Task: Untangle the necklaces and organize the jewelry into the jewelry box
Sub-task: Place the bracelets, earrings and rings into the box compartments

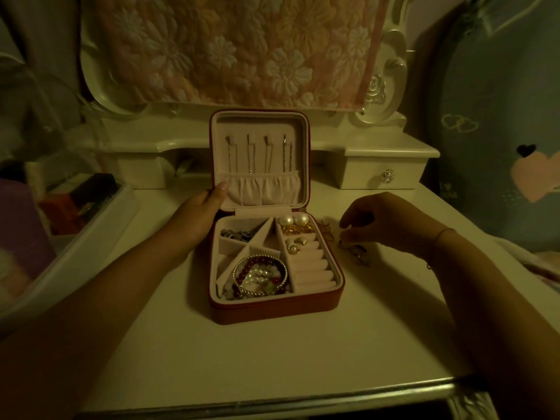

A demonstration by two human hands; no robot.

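Left of the jewelry box point(274, 310) sits a clear bin point(91, 234) on the white vanity point(272, 353). Left hand point(197, 213) grips the lid point(257, 122); right hand point(375, 219) grip unclear

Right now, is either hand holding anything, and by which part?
The left hand grips the jewelry box lid by its left edge. The right hand reaches loose jewelry; grip unclear.

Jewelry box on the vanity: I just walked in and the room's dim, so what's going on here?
A person's left hand grips the lid edge of an open red square jewelry box on a white tabletop. The right hand hovers over a small pile of loose metal jewelry right of the box, fingers curled toward it; whether they pinch a piece is unclear. Thin chain necklaces hang inside the lid, beaded bracelets fill the front compartment, and round pearl earrings sit at the back right.
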